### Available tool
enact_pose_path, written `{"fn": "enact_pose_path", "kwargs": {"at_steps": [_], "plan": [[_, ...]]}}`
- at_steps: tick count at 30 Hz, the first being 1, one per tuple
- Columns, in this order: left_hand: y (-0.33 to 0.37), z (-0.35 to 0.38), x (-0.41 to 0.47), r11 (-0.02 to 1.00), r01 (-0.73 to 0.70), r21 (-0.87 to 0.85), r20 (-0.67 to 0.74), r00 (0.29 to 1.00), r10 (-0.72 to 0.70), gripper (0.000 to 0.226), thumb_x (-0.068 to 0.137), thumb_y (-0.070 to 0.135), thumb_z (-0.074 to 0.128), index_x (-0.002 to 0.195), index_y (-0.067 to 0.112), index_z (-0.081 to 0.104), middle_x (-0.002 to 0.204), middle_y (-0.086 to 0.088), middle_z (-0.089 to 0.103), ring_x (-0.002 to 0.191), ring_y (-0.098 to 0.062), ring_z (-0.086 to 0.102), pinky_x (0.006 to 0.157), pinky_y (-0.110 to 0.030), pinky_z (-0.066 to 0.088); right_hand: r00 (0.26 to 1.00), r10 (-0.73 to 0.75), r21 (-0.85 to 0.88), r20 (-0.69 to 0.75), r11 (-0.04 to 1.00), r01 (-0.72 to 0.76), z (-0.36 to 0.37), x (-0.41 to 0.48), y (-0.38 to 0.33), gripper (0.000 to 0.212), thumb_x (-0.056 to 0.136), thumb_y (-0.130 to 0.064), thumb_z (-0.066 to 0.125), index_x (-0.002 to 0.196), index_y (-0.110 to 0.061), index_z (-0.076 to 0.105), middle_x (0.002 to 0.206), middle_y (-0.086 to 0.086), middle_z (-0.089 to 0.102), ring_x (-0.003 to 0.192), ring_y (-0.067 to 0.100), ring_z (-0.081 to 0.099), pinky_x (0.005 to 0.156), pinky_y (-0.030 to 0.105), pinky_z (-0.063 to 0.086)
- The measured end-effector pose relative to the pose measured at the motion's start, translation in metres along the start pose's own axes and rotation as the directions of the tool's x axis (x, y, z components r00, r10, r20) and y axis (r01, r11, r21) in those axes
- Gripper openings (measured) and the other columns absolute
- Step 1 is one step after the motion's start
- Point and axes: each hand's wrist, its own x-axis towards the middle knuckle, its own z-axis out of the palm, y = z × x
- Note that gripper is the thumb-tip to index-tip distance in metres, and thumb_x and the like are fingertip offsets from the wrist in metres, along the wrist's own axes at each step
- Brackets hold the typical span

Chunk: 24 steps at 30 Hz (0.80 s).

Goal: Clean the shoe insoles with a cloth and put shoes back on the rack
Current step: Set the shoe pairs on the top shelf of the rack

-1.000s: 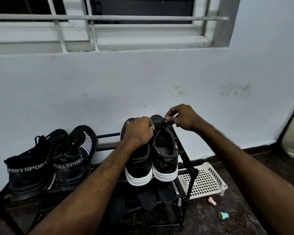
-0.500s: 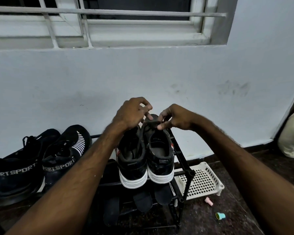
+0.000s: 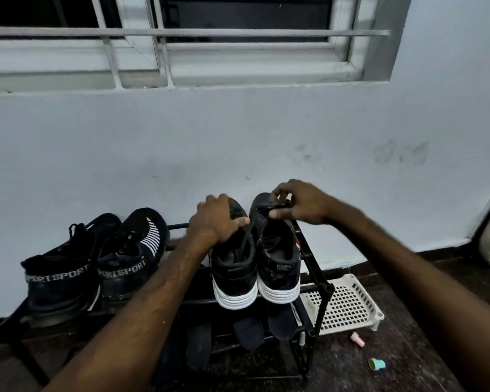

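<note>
A person's two hands worked at a pair of black, white-soled sneakers on the top tier of a black shoe rack (image 3: pixel 318 271) set against a pale wall. The left sneaker (image 3: pixel 234 278) and right sneaker (image 3: pixel 279 267) sat side by side and touching, their long axes running straight away from the person: heels toward the camera and jutting over the front rail, toes raised toward the wall.

Both hands were at the far, toe end. The left hand (image 3: pixel 215 219) curled over the forepart of the left sneaker, thumb by the loose laces. The right hand (image 3: pixel 300 203) pinched a dark strip at the front of the right sneaker, tongue or lace, too dim to tell. Each hand was nearer its own shoe, so any squaring-up would likely be a push or pull along that heel-to-toe line.

A second black pair marked "SPORT" (image 3: pixel 60 267) stood well apart to the left on the same tier. Dark flat shapes (image 3: pixel 249 332) lay on the tier below, possibly insoles. No cloth was in view. A white perforated tray (image 3: pixel 348 304), a pink item (image 3: pixel 357 339) and a teal cap (image 3: pixel 377 364) lay on the floor to the right.
</note>
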Motion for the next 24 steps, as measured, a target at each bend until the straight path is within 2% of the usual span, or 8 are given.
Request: {"fn": "enact_pose_path", "kwargs": {"at_steps": [3, 5, 9, 11, 13, 17, 21, 24], "plan": [[-0.011, 0.000, -0.006, 0.972, 0.161, -0.168, 0.141, 0.980, -0.138, 0.111, 0.056, 0.081, 0.065, 0.137, 0.008, 0.041, 0.133, -0.016, 0.052, 0.119, -0.033, 0.055, 0.097, -0.046, 0.049, 0.972, 0.179, -0.287, 0.149, 0.949, -0.131, 0.027, 0.000, -0.006, 0.087, 0.072, -0.037, 0.084, 0.139, -0.017, 0.033, 0.134, 0.011, 0.035, 0.125, 0.031, 0.035, 0.104, 0.042, 0.039], [-0.013, -0.005, -0.007, 0.942, 0.181, -0.283, 0.198, 0.972, -0.127, 0.125, 0.042, 0.083, 0.067, 0.137, 0.007, 0.038, 0.130, -0.012, 0.055, 0.115, -0.029, 0.058, 0.094, -0.044, 0.052, 0.964, 0.238, -0.298, 0.120, 0.935, -0.193, 0.034, -0.003, -0.007, 0.083, 0.073, -0.024, 0.081, 0.137, -0.013, 0.028, 0.135, 0.012, 0.031, 0.125, 0.033, 0.034, 0.101, 0.039, 0.039], [-0.007, -0.007, -0.017, 0.951, 0.241, -0.196, 0.308, 0.935, -0.174, 0.105, 0.069, 0.050, 0.083, 0.142, 0.003, 0.024, 0.134, -0.016, 0.051, 0.117, -0.032, 0.056, 0.082, -0.034, 0.051, 0.947, 0.287, -0.215, 0.140, 0.943, -0.254, 0.024, -0.010, -0.005, 0.089, 0.068, -0.023, 0.085, 0.135, -0.015, 0.027, 0.129, 0.010, 0.035, 0.118, 0.029, 0.039, 0.099, 0.039, 0.044], [-0.010, -0.003, -0.020, 0.968, 0.238, -0.084, 0.290, 0.935, -0.205, 0.097, 0.073, 0.035, 0.084, 0.141, 0.003, 0.023, 0.133, -0.018, 0.051, 0.115, -0.034, 0.057, 0.088, -0.038, 0.053, 0.942, 0.273, -0.049, 0.195, 0.962, -0.269, 0.013, -0.012, -0.005, 0.092, 0.065, -0.027, 0.090, 0.136, -0.017, 0.031, 0.129, 0.007, 0.041, 0.116, 0.025, 0.046, 0.099, 0.040, 0.046], [-0.012, 0.000, -0.022, 0.974, 0.226, -0.004, 0.286, 0.934, -0.215, 0.087, 0.075, 0.027, 0.080, 0.138, 0.003, 0.025, 0.129, -0.019, 0.052, 0.111, -0.034, 0.059, 0.088, -0.043, 0.055, 0.967, 0.211, 0.012, 0.142, 0.977, -0.215, 0.005, -0.014, -0.004, 0.069, 0.071, -0.026, 0.087, 0.128, -0.015, 0.049, 0.125, 0.004, 0.053, 0.103, 0.019, 0.054, 0.092, 0.033, 0.048], [-0.006, -0.006, -0.022, 0.962, 0.257, -0.089, 0.348, 0.913, -0.212, 0.090, 0.080, 0.023, 0.079, 0.143, 0.000, 0.019, 0.133, -0.021, 0.050, 0.113, -0.035, 0.057, 0.079, -0.040, 0.054, 0.994, 0.094, -0.159, -0.051, 0.982, -0.101, -0.006, -0.014, -0.004, 0.013, 0.081, -0.027, 0.078, 0.089, -0.017, 0.074, 0.092, -0.002, 0.074, 0.081, 0.011, 0.064, 0.081, 0.031, 0.053], [-0.004, -0.022, -0.027, 0.919, 0.332, -0.212, 0.401, 0.888, -0.228, 0.093, 0.077, 0.031, 0.083, 0.142, 0.003, 0.023, 0.138, -0.019, 0.046, 0.112, -0.035, 0.056, 0.080, -0.050, 0.057, 0.986, 0.078, -0.126, 0.145, 0.990, -0.059, -0.016, -0.017, -0.012, 0.009, 0.082, -0.025, 0.078, 0.075, -0.022, 0.073, 0.068, -0.008, 0.067, 0.060, -0.003, 0.056, 0.064, 0.018, 0.046], [-0.008, -0.026, -0.032, 0.909, 0.375, -0.183, 0.464, 0.848, -0.256, 0.103, 0.073, 0.052, 0.081, 0.146, 0.003, 0.028, 0.140, -0.020, 0.045, 0.108, -0.037, 0.058, 0.071, -0.050, 0.060, 0.940, 0.158, -0.131, 0.304, 0.984, -0.123, -0.016, -0.020, -0.012, 0.013, 0.087, -0.027, 0.072, 0.081, -0.017, 0.076, 0.072, 0.001, 0.067, 0.058, 0.008, 0.053, 0.056, 0.020, 0.046]]}}
